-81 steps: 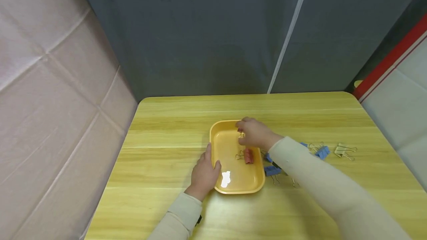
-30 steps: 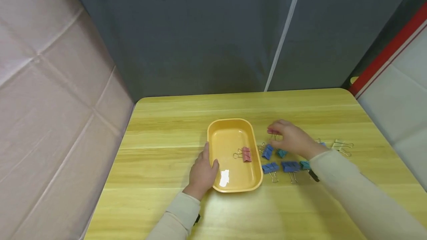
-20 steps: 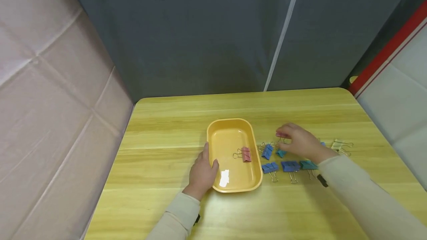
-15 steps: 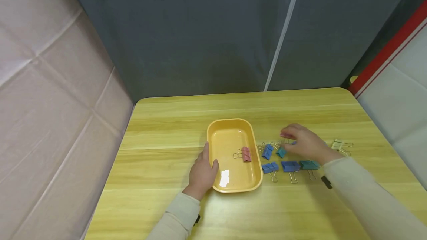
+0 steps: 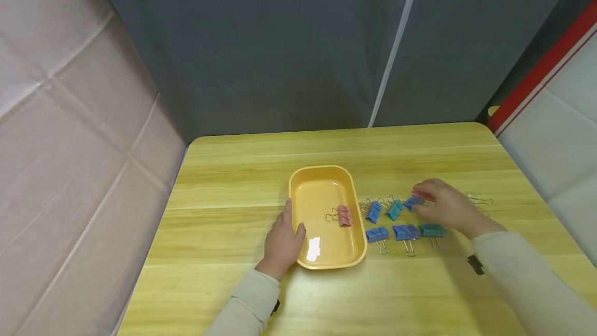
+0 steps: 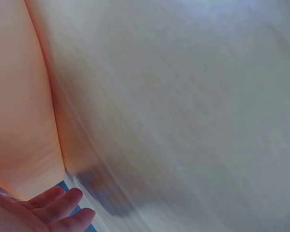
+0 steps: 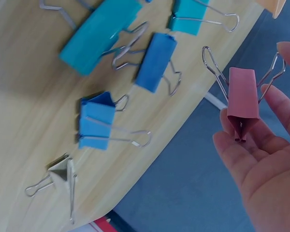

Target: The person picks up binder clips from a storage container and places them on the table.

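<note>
My right hand (image 5: 448, 206) pinches a pink binder clip (image 7: 242, 94) by a wire handle between thumb and fingers, held above the loose clips. Below it lie a blue binder clip (image 5: 413, 202) and a teal one (image 5: 394, 210); others are partly hidden by the hand. The left hand (image 5: 282, 242) rests at the left side of a yellow tray (image 5: 326, 263), thumb over the rim and fingers along the outside. In the left wrist view those fingers look fairly straight beside the tray wall (image 6: 19, 96). Another pink binder clip (image 5: 344, 215) lies inside the tray.
Right of the tray lie several more binder clips: a blue clip (image 5: 373, 212), two blue-and-teal neighbours in the front row, including a teal clip (image 5: 432, 229), and a cream clip (image 7: 62, 171). A grey curtain (image 5: 280, 56) hangs behind the wooden table (image 5: 224, 211).
The right hand has moved from over the tray out to the right across the loose clips, carrying the pink binder clip. The left hand has stayed at the tray's left side.
</note>
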The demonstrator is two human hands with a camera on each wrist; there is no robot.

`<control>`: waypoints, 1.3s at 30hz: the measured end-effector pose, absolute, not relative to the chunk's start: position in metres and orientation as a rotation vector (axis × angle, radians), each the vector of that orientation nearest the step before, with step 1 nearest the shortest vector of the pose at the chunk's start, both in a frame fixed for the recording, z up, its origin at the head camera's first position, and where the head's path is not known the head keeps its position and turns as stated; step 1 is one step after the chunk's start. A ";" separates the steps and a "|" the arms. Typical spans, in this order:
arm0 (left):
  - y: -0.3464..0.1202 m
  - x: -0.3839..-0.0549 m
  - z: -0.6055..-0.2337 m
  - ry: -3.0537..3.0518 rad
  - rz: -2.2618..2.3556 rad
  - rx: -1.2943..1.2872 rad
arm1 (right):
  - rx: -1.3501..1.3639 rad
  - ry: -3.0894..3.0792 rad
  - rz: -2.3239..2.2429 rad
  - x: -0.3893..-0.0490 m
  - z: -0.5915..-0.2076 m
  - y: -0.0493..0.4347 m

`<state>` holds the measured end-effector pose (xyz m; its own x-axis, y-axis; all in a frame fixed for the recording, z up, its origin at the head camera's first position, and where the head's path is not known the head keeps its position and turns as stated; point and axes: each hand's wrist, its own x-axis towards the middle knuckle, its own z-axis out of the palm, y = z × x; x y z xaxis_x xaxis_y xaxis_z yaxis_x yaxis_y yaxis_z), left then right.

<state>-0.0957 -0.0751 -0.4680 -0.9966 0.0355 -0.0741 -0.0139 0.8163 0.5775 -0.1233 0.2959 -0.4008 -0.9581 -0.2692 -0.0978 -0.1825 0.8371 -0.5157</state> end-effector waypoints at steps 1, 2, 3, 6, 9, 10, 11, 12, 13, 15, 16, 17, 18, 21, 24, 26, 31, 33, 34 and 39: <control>-0.075 -0.096 -0.468 2.917 0.928 0.017 | -0.352 2.853 -0.769 -0.123 -0.401 0.298; -0.075 -0.096 -0.468 2.920 0.929 0.017 | -0.347 2.855 -0.766 -0.122 -0.401 0.299; -0.075 -0.096 -0.468 2.920 0.931 0.017 | -0.345 2.859 -0.763 -0.121 -0.402 0.301; -0.075 -0.097 -0.468 2.917 0.936 0.017 | -0.354 2.872 -0.748 -0.119 -0.403 0.306; -0.075 -0.097 -0.468 2.917 0.944 0.023 | -0.353 2.877 -0.733 -0.117 -0.405 0.313; -0.075 -0.097 -0.468 2.915 0.945 0.021 | -0.347 2.879 -0.724 -0.116 -0.406 0.315; -0.075 -0.097 -0.468 2.915 0.945 0.020 | -0.345 2.875 -0.726 -0.115 -0.407 0.317; -0.075 -0.097 -0.468 2.912 0.945 0.018 | -0.340 2.879 -0.721 -0.114 -0.407 0.320; -0.075 -0.097 -0.468 2.911 0.945 0.017 | -0.336 2.877 -0.723 -0.113 -0.408 0.322; -0.075 -0.097 -0.469 2.908 0.943 0.013 | -0.333 2.880 -0.719 -0.110 -0.409 0.326; -0.075 -0.097 -0.469 2.907 0.943 0.009 | -0.329 2.874 -0.727 -0.109 -0.409 0.328; -0.076 -0.097 -0.469 2.908 0.943 0.009 | -0.330 2.871 -0.735 -0.107 -0.410 0.330; -0.076 -0.097 -0.469 2.909 0.945 0.009 | -0.326 2.870 -0.733 -0.106 -0.410 0.332; -0.076 -0.097 -0.469 2.909 0.948 0.009 | -0.320 2.860 -0.742 -0.102 -0.412 0.335; -0.076 -0.097 -0.470 2.908 0.946 0.011 | -0.323 2.869 -0.725 -0.100 -0.414 0.338; -0.075 -0.097 -0.470 2.909 0.939 0.012 | -0.323 2.871 -0.720 -0.099 -0.416 0.340; -0.075 -0.097 -0.470 2.917 0.938 0.015 | -0.311 2.859 -0.762 -0.096 -0.421 0.345; -0.076 -0.097 -0.470 2.919 0.938 0.013 | -0.320 2.853 -0.778 -0.095 -0.423 0.348; -0.076 -0.097 -0.470 2.920 0.936 0.012 | -0.333 2.851 -0.783 -0.094 -0.424 0.350; -0.076 -0.097 -0.470 2.920 0.926 0.004 | -0.353 2.821 -0.838 -0.091 -0.430 0.355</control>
<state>-0.0971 -0.0756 -0.4703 -0.9969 0.0260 -0.0741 -0.0215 0.8176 0.5754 -0.0909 0.3553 -0.4295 -0.9561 -0.2748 -0.1015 -0.1748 0.8131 -0.5553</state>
